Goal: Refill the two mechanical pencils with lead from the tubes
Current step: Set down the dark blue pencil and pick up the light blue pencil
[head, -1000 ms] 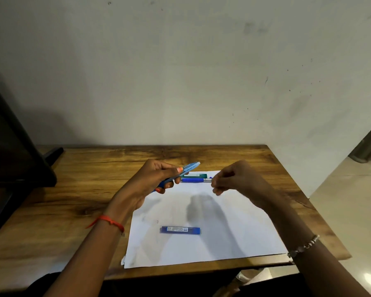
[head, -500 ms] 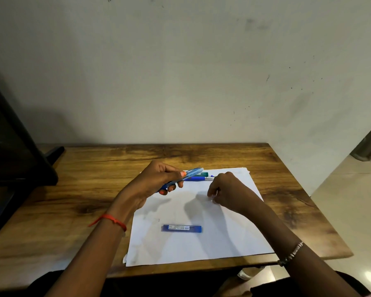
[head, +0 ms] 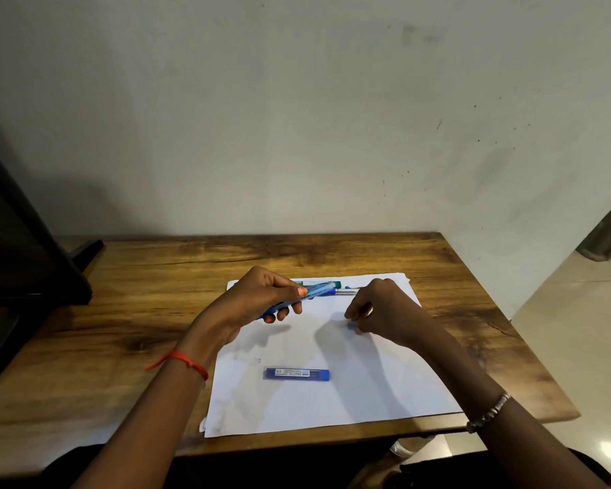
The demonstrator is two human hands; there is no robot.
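Wood-grain tabletop [head: 120, 312] against a pale wall [head: 297, 135], with a white paper sheet [head: 332, 411] on it. Left hand [head: 258, 298] grips a slim pale-blue translucent plastic tube [head: 320, 289], held above the sheet's far edge and tilted up to the right. Right hand [head: 388, 312] is curled low on the paper with a tiny blue piece [head: 351, 325] at its fingertips; pinched or loose, cannot tell. Dark-blue labelled lead tube [head: 296, 374] lies flat mid-sheet. Green pencil [head: 334, 283] and blue pencil [head: 346, 293] lie at the far edge, partly hidden.

On the table [head: 138, 312], the paper sheet [head: 332, 407] carries one lead tube [head: 296, 374] near its front edge and pencils [head: 346, 293] along its far edge; the left hand [head: 258, 300] holds a second tube [head: 320, 290] above its far edge.
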